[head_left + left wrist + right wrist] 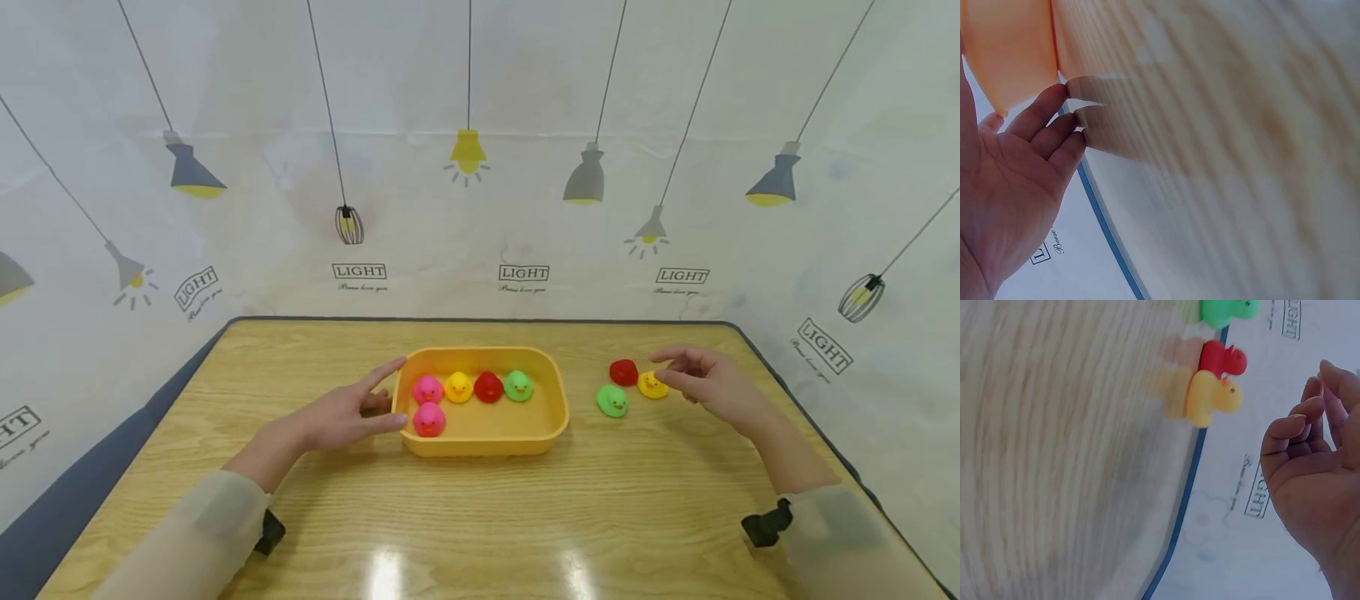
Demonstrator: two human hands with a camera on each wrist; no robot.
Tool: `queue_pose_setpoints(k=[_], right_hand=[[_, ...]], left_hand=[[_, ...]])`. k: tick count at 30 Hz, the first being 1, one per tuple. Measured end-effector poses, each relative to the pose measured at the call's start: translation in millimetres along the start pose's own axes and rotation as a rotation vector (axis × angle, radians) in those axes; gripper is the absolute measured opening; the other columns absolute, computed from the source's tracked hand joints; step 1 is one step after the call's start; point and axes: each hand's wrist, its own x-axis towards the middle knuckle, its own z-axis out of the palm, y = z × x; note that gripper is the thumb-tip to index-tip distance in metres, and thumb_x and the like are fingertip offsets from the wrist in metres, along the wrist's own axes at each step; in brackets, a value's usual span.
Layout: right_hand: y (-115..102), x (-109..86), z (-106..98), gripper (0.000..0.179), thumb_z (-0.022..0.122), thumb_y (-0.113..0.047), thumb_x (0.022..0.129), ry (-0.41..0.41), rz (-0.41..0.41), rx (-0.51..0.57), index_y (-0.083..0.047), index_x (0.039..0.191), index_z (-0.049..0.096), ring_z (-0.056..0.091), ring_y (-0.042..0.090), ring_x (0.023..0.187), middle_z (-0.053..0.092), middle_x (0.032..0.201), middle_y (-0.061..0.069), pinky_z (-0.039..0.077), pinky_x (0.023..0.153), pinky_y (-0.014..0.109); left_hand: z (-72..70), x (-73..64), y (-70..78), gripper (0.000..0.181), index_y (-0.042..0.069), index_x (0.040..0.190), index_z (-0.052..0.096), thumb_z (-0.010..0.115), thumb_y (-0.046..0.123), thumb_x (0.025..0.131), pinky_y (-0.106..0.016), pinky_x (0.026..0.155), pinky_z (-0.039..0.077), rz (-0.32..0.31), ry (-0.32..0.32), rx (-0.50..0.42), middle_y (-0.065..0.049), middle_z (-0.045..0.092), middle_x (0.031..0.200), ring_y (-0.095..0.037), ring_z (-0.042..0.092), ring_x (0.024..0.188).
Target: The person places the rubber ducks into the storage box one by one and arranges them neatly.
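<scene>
My left hand (348, 414) rests against the left end of a yellow plastic basin (480, 448), index finger and thumb spread along its rim. In the left wrist view, the other fingers (1054, 134) reach down to the tabletop beside the basin wall. Inside the basin sit two pink ducks (429, 419), a yellow duck (458, 387), a red duck (489, 387) and a green duck (518, 386). Over on the right, my right hand (708, 383) hovers above the table, holding nothing, its fingers loosely bent. Nearest to it is another yellow duck (652, 385).
Beside that yellow duck stand a second red duck (623, 372) and a second green duck (612, 401), right of the basin. The wood-grain table (480, 517) ends at a dark edge, with a lamp-printed backdrop (420, 100) behind and at both sides.
</scene>
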Motion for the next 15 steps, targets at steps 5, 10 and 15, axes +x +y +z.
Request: queue_pose_setpoints(k=[5, 10, 15], right_hand=[[16, 3.3, -10, 0.041, 0.072, -0.028, 0.109, -0.003, 0.047, -0.047, -0.010, 0.145, 0.066, 0.062, 0.024, 0.082, 0.067, 0.116, 0.008, 0.053, 0.066, 0.031], [28, 8.3, -13, 0.050, 0.074, -0.028, 0.108, -0.036, 0.097, -0.058, -0.008, 0.152, 0.061, 0.063, 0.028, 0.091, 0.063, 0.127, 0.016, 0.053, 0.070, 0.033], [39, 15.9, -12, 0.057, 0.075, -0.030, 0.107, -0.077, 0.153, -0.085, -0.009, 0.157, 0.056, 0.060, 0.026, 0.095, 0.061, 0.129, 0.017, 0.054, 0.074, 0.032]], left_hand=[[-0.3, -0.9, 1.7, 0.095, 0.054, 0.173, 0.010, 0.068, 0.071, 0.100, -0.074, 0.128, 0.033, -0.001, -0.004, -0.005, -0.022, 0.053, 0.166, -0.046, 0.048, 0.157], [-0.3, -1.3, 1.5, 0.095, 0.054, 0.173, 0.010, 0.068, 0.070, 0.100, -0.074, 0.128, 0.033, -0.008, -0.003, -0.004, -0.021, 0.053, 0.167, -0.045, 0.048, 0.157], [-0.4, -1.4, 1.5, 0.096, 0.054, 0.173, 0.009, 0.068, 0.072, 0.099, -0.075, 0.127, 0.033, -0.010, 0.000, -0.004, -0.021, 0.052, 0.167, -0.046, 0.048, 0.157]])
